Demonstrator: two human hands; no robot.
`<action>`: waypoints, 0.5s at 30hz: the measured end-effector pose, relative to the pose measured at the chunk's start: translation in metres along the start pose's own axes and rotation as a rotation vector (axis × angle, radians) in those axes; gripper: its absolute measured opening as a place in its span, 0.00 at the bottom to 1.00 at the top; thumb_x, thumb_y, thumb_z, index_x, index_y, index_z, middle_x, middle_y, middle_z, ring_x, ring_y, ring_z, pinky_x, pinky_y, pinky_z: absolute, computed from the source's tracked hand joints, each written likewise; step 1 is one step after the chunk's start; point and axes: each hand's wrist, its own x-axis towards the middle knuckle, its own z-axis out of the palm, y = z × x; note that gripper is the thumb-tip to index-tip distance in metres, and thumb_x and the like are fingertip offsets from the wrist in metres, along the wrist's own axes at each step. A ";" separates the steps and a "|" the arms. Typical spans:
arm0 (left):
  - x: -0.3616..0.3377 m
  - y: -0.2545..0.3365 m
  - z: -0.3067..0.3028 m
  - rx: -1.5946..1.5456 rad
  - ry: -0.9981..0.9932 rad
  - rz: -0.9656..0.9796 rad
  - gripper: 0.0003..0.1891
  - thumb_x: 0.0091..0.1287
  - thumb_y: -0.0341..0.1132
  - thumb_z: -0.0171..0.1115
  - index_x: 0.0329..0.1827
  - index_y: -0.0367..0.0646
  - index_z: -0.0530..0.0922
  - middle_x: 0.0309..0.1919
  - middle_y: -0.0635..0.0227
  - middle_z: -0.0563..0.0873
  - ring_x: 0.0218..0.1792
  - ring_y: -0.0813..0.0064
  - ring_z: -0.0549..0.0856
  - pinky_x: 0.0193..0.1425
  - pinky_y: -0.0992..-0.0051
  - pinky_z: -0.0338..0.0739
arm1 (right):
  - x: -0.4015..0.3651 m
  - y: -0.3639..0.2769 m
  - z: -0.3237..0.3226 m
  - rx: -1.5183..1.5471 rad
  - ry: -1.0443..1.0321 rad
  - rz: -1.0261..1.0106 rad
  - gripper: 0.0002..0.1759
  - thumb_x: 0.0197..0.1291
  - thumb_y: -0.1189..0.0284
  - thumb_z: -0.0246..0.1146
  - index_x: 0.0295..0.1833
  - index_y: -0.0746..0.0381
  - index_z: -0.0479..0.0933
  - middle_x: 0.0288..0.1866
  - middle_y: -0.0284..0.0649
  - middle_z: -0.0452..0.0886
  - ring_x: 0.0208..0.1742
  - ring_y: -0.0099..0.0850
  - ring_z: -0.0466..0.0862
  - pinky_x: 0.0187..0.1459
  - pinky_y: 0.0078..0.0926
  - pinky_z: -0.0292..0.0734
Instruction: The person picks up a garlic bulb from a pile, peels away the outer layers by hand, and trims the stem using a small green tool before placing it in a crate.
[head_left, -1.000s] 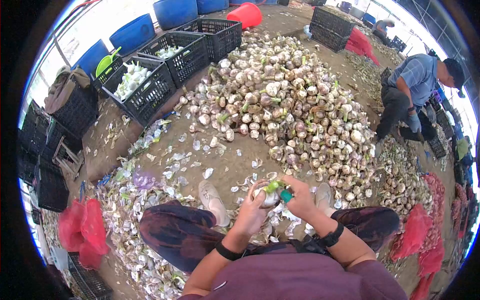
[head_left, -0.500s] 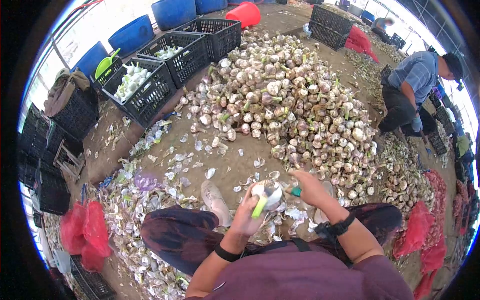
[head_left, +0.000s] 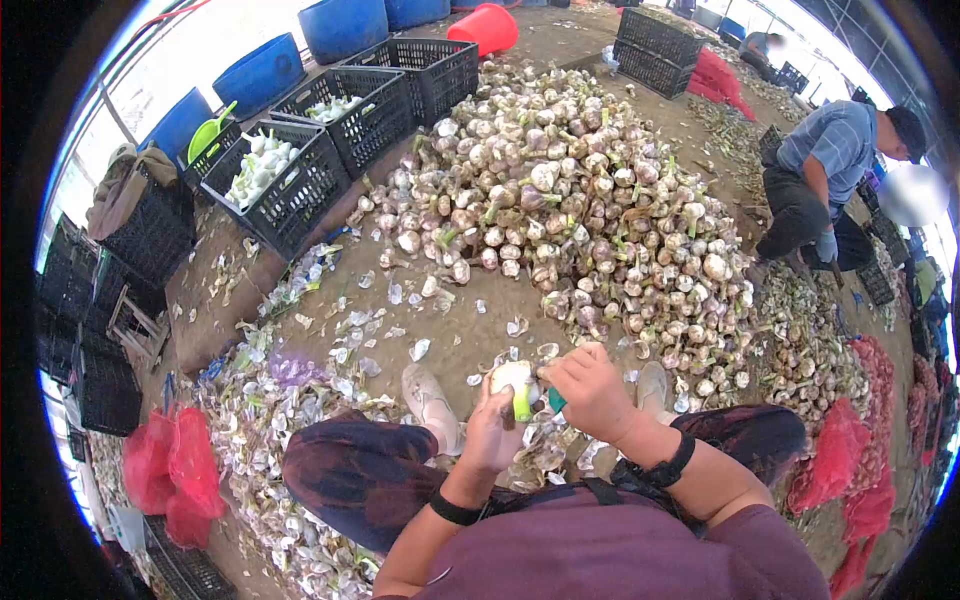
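Note:
My left hand [head_left: 489,432] is closed around a garlic bulb [head_left: 512,374], whose pale, partly peeled body faces up. The bulb's bright green stem [head_left: 521,404] points down toward me. Right beside the bulb, my right hand [head_left: 592,392] is closed on a small green-handled tool [head_left: 556,401]; its working end is too hidden to make out. Both hands are close together above the ground between my shoes. Ahead of them lies a large heap of unpeeled garlic [head_left: 570,190]. Loose papery skins [head_left: 330,440] cover the ground beneath and to the left.
Black crates [head_left: 285,190] stand front left, one with peeled white garlic [head_left: 262,165] in it. Behind them are blue barrels [head_left: 258,72] and a red bucket [head_left: 484,30]. Red net bags [head_left: 172,460] lie on both sides. Another person [head_left: 825,170] works at the right.
My right hand has moved left and in against the bulb, turning so its back faces up. The bulb has tilted in my left hand, and its green stem has shifted slightly.

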 end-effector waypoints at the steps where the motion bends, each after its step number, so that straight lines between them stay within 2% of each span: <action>1: -0.001 0.000 0.001 -0.031 -0.016 -0.001 0.20 0.65 0.31 0.49 0.60 0.47 0.60 0.50 0.65 0.74 0.50 0.72 0.76 0.55 0.67 0.70 | 0.000 0.001 0.001 -0.015 0.004 -0.012 0.14 0.37 0.81 0.57 0.36 0.62 0.75 0.32 0.37 0.78 0.37 0.34 0.77 0.45 0.32 0.66; 3: 0.001 -0.003 -0.003 -0.042 -0.007 -0.001 0.20 0.65 0.30 0.49 0.60 0.47 0.60 0.50 0.65 0.74 0.50 0.71 0.76 0.54 0.68 0.71 | 0.000 0.004 0.004 -0.041 0.010 -0.034 0.15 0.36 0.81 0.56 0.36 0.63 0.74 0.31 0.36 0.77 0.36 0.35 0.76 0.45 0.32 0.65; 6: -0.002 0.001 0.002 0.030 -0.008 -0.113 0.21 0.64 0.29 0.49 0.61 0.46 0.60 0.51 0.64 0.75 0.50 0.70 0.77 0.52 0.68 0.73 | 0.003 0.016 0.003 -0.070 0.008 -0.003 0.09 0.43 0.76 0.56 0.34 0.60 0.73 0.30 0.37 0.76 0.37 0.33 0.75 0.45 0.33 0.64; 10: -0.006 0.004 0.000 0.135 -0.059 -0.237 0.22 0.62 0.27 0.51 0.60 0.43 0.61 0.49 0.61 0.75 0.47 0.67 0.79 0.50 0.70 0.76 | -0.005 0.054 0.014 -0.146 0.004 0.186 0.06 0.44 0.78 0.55 0.31 0.59 0.72 0.32 0.39 0.78 0.37 0.36 0.77 0.45 0.35 0.64; 11: -0.009 0.005 0.000 0.190 -0.071 -0.258 0.22 0.61 0.26 0.51 0.60 0.43 0.62 0.49 0.61 0.76 0.47 0.67 0.79 0.49 0.71 0.77 | -0.012 0.062 0.014 -0.200 -0.169 0.272 0.06 0.45 0.78 0.55 0.32 0.59 0.72 0.32 0.40 0.78 0.37 0.36 0.78 0.44 0.35 0.65; 12: -0.011 0.001 0.003 0.281 -0.047 -0.184 0.25 0.61 0.36 0.56 0.61 0.42 0.63 0.46 0.58 0.79 0.42 0.65 0.81 0.48 0.69 0.75 | -0.017 0.070 0.014 -0.252 -0.344 0.353 0.07 0.46 0.78 0.55 0.33 0.59 0.73 0.33 0.41 0.79 0.37 0.37 0.79 0.42 0.35 0.66; 14: -0.006 -0.005 -0.012 0.201 -0.011 -0.146 0.24 0.62 0.39 0.57 0.60 0.41 0.64 0.47 0.58 0.79 0.43 0.66 0.81 0.49 0.68 0.75 | -0.017 0.068 0.008 -0.276 -0.735 0.436 0.07 0.51 0.75 0.56 0.37 0.61 0.75 0.34 0.46 0.80 0.39 0.41 0.81 0.37 0.39 0.71; 15: -0.004 -0.007 -0.018 0.162 0.007 -0.128 0.24 0.63 0.41 0.57 0.59 0.41 0.65 0.47 0.58 0.79 0.44 0.66 0.81 0.50 0.68 0.74 | -0.019 0.061 0.006 -0.140 -0.633 0.468 0.08 0.50 0.74 0.58 0.38 0.61 0.75 0.34 0.45 0.80 0.39 0.41 0.81 0.38 0.38 0.72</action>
